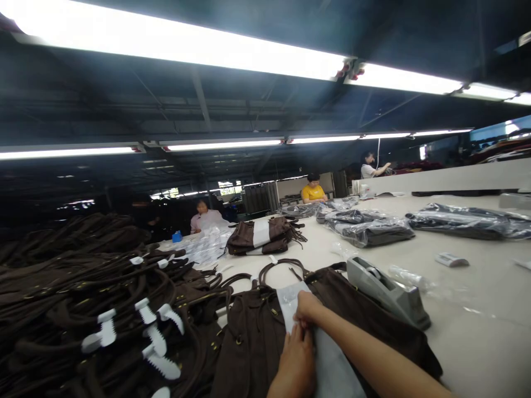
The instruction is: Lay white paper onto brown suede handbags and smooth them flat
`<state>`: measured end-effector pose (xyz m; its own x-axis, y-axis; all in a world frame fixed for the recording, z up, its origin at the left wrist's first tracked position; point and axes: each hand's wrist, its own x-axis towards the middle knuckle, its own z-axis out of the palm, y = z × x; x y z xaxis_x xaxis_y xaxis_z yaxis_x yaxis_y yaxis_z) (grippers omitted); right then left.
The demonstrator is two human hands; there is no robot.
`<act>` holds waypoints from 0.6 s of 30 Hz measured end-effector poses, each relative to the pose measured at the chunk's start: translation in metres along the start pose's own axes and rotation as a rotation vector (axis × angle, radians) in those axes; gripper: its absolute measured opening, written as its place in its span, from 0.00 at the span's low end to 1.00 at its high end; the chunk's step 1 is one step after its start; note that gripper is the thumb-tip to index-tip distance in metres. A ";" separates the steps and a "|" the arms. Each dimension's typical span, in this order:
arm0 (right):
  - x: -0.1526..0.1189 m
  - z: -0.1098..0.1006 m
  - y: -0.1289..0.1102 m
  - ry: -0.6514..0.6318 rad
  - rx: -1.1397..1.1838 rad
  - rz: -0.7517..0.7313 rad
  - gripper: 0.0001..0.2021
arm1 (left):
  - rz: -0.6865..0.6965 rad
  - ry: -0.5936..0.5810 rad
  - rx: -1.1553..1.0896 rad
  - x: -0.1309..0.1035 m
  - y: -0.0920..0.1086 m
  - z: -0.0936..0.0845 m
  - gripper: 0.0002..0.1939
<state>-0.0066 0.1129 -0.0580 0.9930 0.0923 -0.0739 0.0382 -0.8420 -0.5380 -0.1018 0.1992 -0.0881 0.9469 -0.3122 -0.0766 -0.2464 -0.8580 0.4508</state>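
A dark brown fabric bag (253, 337) with looped handles lies in front of me, and a pale grey wrapping strip (336, 365) runs across it. My right hand (307, 308) is closed on the strip's edge near its upper end. Just below, my left hand (296, 354) also pinches the strip against the bag, its fingertips partly hidden. Right of my hands, a grey tape dispenser (388, 293) rests against another dark brown section of fabric (398, 337).
At left is a large heap of brown bags (103, 287) with white toothed tags (155, 337). A banded bag stack (261, 235) sits ahead, with plastic-wrapped bundles (369, 228) farther right on the white table (477, 293). Several people work across the table.
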 end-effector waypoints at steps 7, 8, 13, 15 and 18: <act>-0.087 -0.032 0.057 0.088 -0.100 -0.322 0.24 | -0.068 -0.061 0.166 -0.010 -0.003 0.008 0.29; -0.098 -0.034 0.071 0.056 -0.122 -0.386 0.28 | -0.066 -0.072 0.195 -0.011 -0.004 0.008 0.30; -0.117 -0.033 0.114 -0.185 -0.055 -0.455 0.36 | -0.029 -0.060 0.281 -0.015 -0.002 0.007 0.33; -0.115 -0.030 0.118 -0.162 -0.031 -0.463 0.36 | -0.008 -0.026 0.259 -0.016 -0.004 0.008 0.33; -0.118 -0.029 0.120 0.029 -0.034 -0.439 0.27 | 0.001 0.034 0.231 -0.026 -0.023 0.007 0.32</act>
<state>-0.1156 -0.0146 -0.0897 0.8845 0.4309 0.1789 0.4604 -0.7435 -0.4850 -0.1225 0.2241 -0.1023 0.9520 -0.3029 -0.0443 -0.2847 -0.9293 0.2352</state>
